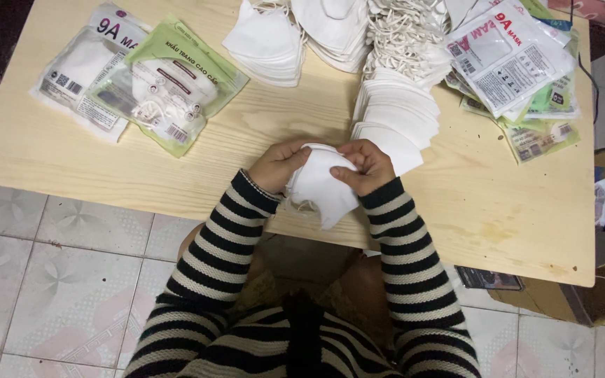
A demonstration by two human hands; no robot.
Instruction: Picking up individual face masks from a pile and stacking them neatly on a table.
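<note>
Pale wooden table (176,175) over tiled floor (57,280) with faded floral pattern; cardboard box (596,287) by table's right edge; dim light.

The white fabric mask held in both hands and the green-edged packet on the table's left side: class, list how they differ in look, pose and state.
1. The white fabric mask is loose and unwrapped; the green-edged packet is a plastic pouch with white contents inside.
2. The mask is lifted, gripped by the left hand and right hand; the packet lies flat on the pale wooden table, untouched.
3. The mask is plain white; the packet carries print.

Both show white material.
</note>
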